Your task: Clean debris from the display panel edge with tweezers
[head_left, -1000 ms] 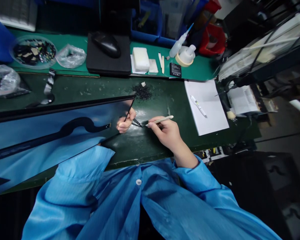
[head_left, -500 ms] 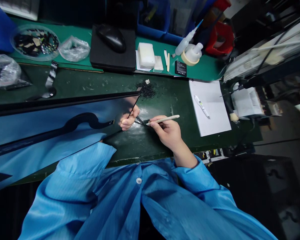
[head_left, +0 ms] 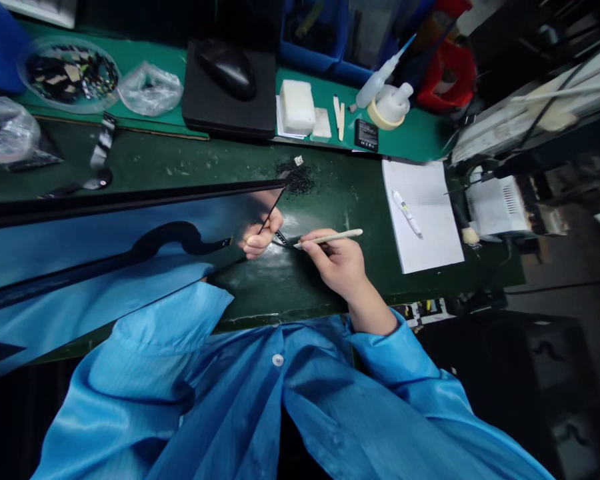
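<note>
My left hand [head_left: 265,237] is closed at the right end of a large glossy panel [head_left: 105,237], which stands tilted and mirrors my blue sleeve. From its fingers a thin dark strip with light marks [head_left: 281,238] sticks out toward the right. A curved black ribbon cable [head_left: 165,233] shows across the panel's face. My right hand [head_left: 337,263] pinches a slim cream-coloured stick [head_left: 340,236] like a pen, its lower tip close to the dark strip. Whether tip and strip touch, I cannot tell.
Black crumbs [head_left: 297,179] lie on the green bench [head_left: 230,157] behind my hands. To the right are a notebook [head_left: 425,240] and a white pen [head_left: 407,215]. A mouse [head_left: 227,69], a white block [head_left: 297,107], a dropper bottle [head_left: 380,80] and a tub of scraps [head_left: 70,73] line the back shelf.
The whole view has shifted slightly, so the things at the back sit a little further right. Both hands keep nearly the same pose and hold.
</note>
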Available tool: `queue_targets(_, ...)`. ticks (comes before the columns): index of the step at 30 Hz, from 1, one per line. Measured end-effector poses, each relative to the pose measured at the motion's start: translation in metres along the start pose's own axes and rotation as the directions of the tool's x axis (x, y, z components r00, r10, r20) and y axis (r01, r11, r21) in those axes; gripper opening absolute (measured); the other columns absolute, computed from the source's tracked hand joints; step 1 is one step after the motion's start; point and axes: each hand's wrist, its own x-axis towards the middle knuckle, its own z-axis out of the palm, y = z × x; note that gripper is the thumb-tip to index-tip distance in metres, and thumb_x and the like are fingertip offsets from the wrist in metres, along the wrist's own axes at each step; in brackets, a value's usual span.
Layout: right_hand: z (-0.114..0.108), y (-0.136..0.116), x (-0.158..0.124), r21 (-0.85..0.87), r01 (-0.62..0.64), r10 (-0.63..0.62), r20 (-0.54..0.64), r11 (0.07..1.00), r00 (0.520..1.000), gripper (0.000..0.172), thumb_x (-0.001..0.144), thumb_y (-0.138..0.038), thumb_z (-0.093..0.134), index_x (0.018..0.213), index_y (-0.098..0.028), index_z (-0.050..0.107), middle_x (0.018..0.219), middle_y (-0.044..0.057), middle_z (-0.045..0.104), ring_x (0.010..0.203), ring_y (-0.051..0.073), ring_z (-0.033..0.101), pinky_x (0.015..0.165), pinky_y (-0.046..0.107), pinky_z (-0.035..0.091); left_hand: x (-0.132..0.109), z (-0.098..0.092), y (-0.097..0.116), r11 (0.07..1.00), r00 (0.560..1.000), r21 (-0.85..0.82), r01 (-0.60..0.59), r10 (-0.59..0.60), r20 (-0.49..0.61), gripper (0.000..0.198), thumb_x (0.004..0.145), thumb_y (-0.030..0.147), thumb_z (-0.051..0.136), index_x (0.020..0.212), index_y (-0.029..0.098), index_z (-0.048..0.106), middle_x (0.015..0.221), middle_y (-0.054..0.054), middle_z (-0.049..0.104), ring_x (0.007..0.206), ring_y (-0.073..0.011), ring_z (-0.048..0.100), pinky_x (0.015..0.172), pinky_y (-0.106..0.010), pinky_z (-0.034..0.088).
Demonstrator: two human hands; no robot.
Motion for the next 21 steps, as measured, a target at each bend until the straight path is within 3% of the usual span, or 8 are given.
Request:
queue_targets(2, -0.003, -0.003, 0.003, -0.065, 0.044, -0.042, 0.025, 0.997, 0.999, 0.013, 0.096, -0.027, 0.065, 0.092, -0.02, 0.075, 0.095, 0.004, 0.08, 0.081, 0.017, 0.075, 0.074, 0.029, 0.058, -0.002, 0.007, 0.0, 0.98, 0.981, 0.052, 0.193, -0.194, 0.012, 0.025, 0.096, 0.031, 0.042, 0.094, 0.018, 0.063, 0.043, 0.007, 0.027, 0.036, -0.0109, 0.037, 0.057, -0.028, 0.047)
queue_targets(3, -0.004, -0.006, 0.004, -0.099, 0.067, -0.063, 0.042, 0.993, 0.997, 0.013, 0.096, -0.026, 0.064, 0.09, -0.02, 0.075, 0.095, 0.004, 0.08, 0.083, 0.018, 0.075, 0.075, 0.029, 0.058, -0.004, 0.011, -0.002, 0.973, 0.974, 0.049, 0.225, -0.225, 0.003, 0.026, 0.097, 0.032, 0.04, 0.094, 0.019, 0.062, 0.043, 0.007, 0.025, 0.035, -0.0098, 0.034, 0.053, -0.025, 0.044)
queue_targets(7, -0.006, -0.013, 0.009, -0.214, 0.113, -0.094, 0.099, 0.97, 0.991, 0.016, 0.096, -0.022, 0.062, 0.087, -0.019, 0.075, 0.094, 0.005, 0.08, 0.084, 0.019, 0.075, 0.078, 0.029, 0.058, -0.022, 0.021, -0.02, 0.994, 0.994, -0.062, 0.091, -0.094, -0.063, 0.026, 0.1, 0.035, 0.039, 0.097, 0.02, 0.06, 0.044, 0.009, 0.022, 0.033, -0.0067, 0.025, 0.046, -0.019, 0.035)
queue_targets(12, 0.0, -0.015, 0.006, -0.296, 0.118, -0.099, 0.079, 0.948, 0.992, 0.016, 0.097, -0.022, 0.059, 0.09, -0.019, 0.074, 0.092, 0.006, 0.079, 0.083, 0.02, 0.075, 0.077, 0.029, 0.058, -0.034, 0.016, -0.032, 0.997, 0.987, -0.083, -0.007, 0.021, 0.161, 0.026, 0.1, 0.036, 0.041, 0.097, 0.019, 0.06, 0.047, 0.007, 0.029, 0.034, -0.0081, 0.032, 0.048, -0.02, 0.038)
queue_targets(14, 0.001, -0.013, 0.003, -0.293, 0.117, -0.101, 0.069, 0.949, 0.993, 0.017, 0.098, -0.023, 0.058, 0.091, -0.019, 0.073, 0.091, 0.006, 0.078, 0.084, 0.02, 0.074, 0.077, 0.03, 0.057, -0.026, 0.011, -0.023, 0.998, 0.969, 0.02, 0.054, -0.057, 0.239, 0.025, 0.1, 0.033, 0.04, 0.096, 0.019, 0.06, 0.047, 0.005, 0.031, 0.035, -0.0099, 0.037, 0.05, -0.022, 0.04)
queue_targets(15, 0.002, -0.012, 0.002, -0.287, 0.117, -0.103, 0.066, 0.951, 0.993, 0.017, 0.098, -0.024, 0.058, 0.091, -0.019, 0.073, 0.091, 0.007, 0.078, 0.084, 0.02, 0.074, 0.077, 0.03, 0.057, -0.02, 0.01, -0.016, 0.986, 0.956, 0.113, 0.125, -0.15, 0.252, 0.026, 0.099, 0.03, 0.037, 0.095, 0.019, 0.061, 0.047, 0.005, 0.032, 0.036, -0.0115, 0.039, 0.051, -0.023, 0.042)
queue_targets(18, 0.003, -0.009, -0.002, -0.258, 0.122, -0.114, 0.044, 0.959, 0.992, 0.019, 0.099, -0.025, 0.057, 0.091, -0.019, 0.073, 0.09, 0.007, 0.078, 0.085, 0.021, 0.073, 0.079, 0.031, 0.057, -0.002, 0.009, 0.002, 0.903, 0.913, 0.258, 0.342, -0.385, 0.138, 0.03, 0.097, 0.026, 0.032, 0.087, 0.019, 0.059, 0.045, 0.004, 0.029, 0.035, -0.0143, 0.041, 0.051, -0.027, 0.044)
queue_targets(21, 0.003, -0.004, -0.006, -0.255, 0.107, -0.105, 0.022, 0.961, 0.994, 0.02, 0.099, -0.026, 0.056, 0.089, -0.02, 0.073, 0.091, 0.007, 0.078, 0.085, 0.021, 0.074, 0.08, 0.032, 0.058, 0.003, 0.011, 0.006, 0.869, 0.884, 0.296, 0.396, -0.448, 0.134, 0.027, 0.095, 0.03, 0.036, 0.079, 0.02, 0.055, 0.044, 0.005, 0.025, 0.033, -0.0142, 0.039, 0.05, -0.028, 0.044)
